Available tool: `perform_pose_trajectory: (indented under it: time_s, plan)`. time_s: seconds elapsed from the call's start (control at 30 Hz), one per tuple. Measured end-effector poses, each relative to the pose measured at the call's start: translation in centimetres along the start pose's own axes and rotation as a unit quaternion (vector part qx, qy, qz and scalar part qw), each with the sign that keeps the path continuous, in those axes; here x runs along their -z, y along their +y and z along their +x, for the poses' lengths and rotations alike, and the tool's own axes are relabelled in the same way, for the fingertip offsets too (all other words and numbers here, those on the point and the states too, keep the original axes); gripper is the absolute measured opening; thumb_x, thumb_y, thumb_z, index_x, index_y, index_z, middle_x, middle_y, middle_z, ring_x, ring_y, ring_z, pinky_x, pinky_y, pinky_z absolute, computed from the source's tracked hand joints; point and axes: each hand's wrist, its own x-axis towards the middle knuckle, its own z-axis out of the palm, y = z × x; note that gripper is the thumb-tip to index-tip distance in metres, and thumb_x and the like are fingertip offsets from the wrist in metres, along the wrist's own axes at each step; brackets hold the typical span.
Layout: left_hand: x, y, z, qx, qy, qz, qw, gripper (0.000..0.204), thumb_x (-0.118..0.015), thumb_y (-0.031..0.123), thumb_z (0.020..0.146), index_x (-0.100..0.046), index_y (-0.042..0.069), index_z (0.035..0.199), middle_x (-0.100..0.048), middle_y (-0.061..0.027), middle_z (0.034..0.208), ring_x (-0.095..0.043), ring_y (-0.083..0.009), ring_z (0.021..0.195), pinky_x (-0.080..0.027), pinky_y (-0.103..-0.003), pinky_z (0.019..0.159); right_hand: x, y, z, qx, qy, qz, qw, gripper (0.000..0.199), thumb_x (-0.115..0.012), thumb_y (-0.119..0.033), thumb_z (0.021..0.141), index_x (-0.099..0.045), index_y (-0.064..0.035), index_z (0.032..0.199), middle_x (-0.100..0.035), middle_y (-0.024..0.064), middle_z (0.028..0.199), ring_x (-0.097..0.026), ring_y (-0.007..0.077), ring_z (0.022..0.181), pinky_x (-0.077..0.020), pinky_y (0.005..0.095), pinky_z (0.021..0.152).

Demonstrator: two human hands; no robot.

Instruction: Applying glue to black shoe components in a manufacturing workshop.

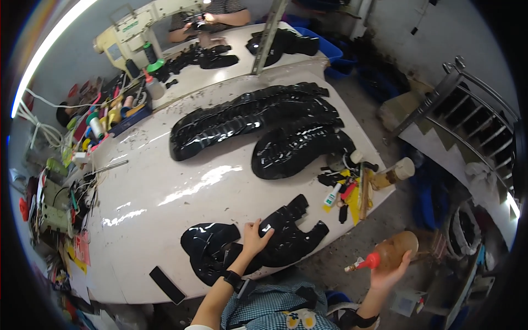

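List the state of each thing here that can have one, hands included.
Left hand: flat, fingers spread, pressing on the glossy black cut pieces.
Right hand: off the table edge, closed round the glue bottle.
Glue bottle: tilted on its side, red nozzle pointing left.
Glossy black cut pieces: flat, overlapping at the near table edge.
Long black stacks: fanned in rows mid-table.
Sewing machine: upright at the far end.

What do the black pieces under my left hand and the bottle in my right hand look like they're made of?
The black pieces under the left hand look like glossy patent leather or a vinyl-type sheet: flat cut shapes with sharp white highlights. The bottle in the right hand looks like translucent brownish plastic with a red nozzle; it could also be clear plastic holding amber liquid.
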Motion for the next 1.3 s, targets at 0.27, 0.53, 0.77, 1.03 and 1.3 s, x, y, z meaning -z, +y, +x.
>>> perform_pose_trajectory:
  time_s: [0.27, 0.53, 0.77, 1.03, 1.3]
  plan:
    - [9.6, -1.8, -4.5, 0.011, 0.131, 0.113, 0.985, 0.063, -0.069, 0.038, 0.063, -0.050, 0.002, 0.111, -0.046, -0.0155, 0.104, -0.044, -0.0307, 0.096, -0.036, -0.041, 0.082, -2.5, 1.6, 0.7, -0.042, -0.060, -0.036, 0.997, 0.051, -0.051, -0.044, 0.079, -0.044, -0.0058, 0.113, -0.054, 0.0082, 0.101, -0.053, 0.0215, 0.092, -0.0462, 0.0339, 0.076]
    - [13.4, -10.4, -9.8, 0.202, 0.194, 0.128, 0.951, 0.079, -0.074, 0.036, 0.055, -0.041, 0.003, 0.119, -0.040, -0.0167, 0.113, -0.038, -0.0336, 0.106, -0.036, -0.041, 0.086, -6.2, 4.8, -0.1, -0.104, -0.122, 0.014, 0.987, 0.052, -0.052, -0.042, 0.080, -0.043, -0.0055, 0.116, -0.053, 0.0071, 0.104, -0.053, 0.0205, 0.094, -0.0449, 0.0347, 0.079]
    - [14.6, -10.1, -7.9, 0.161, 0.120, 0.090, 0.975, 0.067, -0.072, 0.028, 0.054, -0.048, 0.006, 0.112, -0.049, -0.0136, 0.096, -0.051, -0.0307, 0.090, -0.044, -0.037, 0.077, -7.8, 5.8, -1.4, -0.122, -0.155, 0.012, 0.980, 0.051, -0.052, -0.041, 0.080, -0.043, -0.0054, 0.116, -0.053, 0.0067, 0.105, -0.053, 0.0200, 0.094, -0.0449, 0.0340, 0.079]
    - [16.0, -9.4, -4.5, 0.023, 0.081, 0.130, 0.988, 0.067, -0.076, 0.032, 0.052, -0.051, 0.007, 0.109, -0.047, -0.0150, 0.108, -0.045, -0.0328, 0.099, -0.040, -0.040, 0.084, -7.8, 5.7, -2.9, -0.121, -0.155, -0.004, 0.980, 0.052, -0.053, -0.040, 0.080, -0.042, -0.0041, 0.116, -0.053, 0.0077, 0.105, -0.053, 0.0205, 0.092, -0.0459, 0.0338, 0.077]
    - [13.5, -8.7, -4.1, 0.067, 0.003, 0.305, 0.950, 0.104, -0.075, 0.052, 0.039, -0.032, 0.016, 0.127, -0.032, -0.0144, 0.129, -0.029, -0.0358, 0.118, -0.024, -0.059, 0.088, -7.6, 5.7, -3.8, -0.118, -0.131, 0.003, 0.984, 0.050, -0.052, -0.040, 0.081, -0.044, -0.0036, 0.114, -0.054, 0.0087, 0.102, -0.054, 0.0206, 0.089, -0.0455, 0.0334, 0.075]
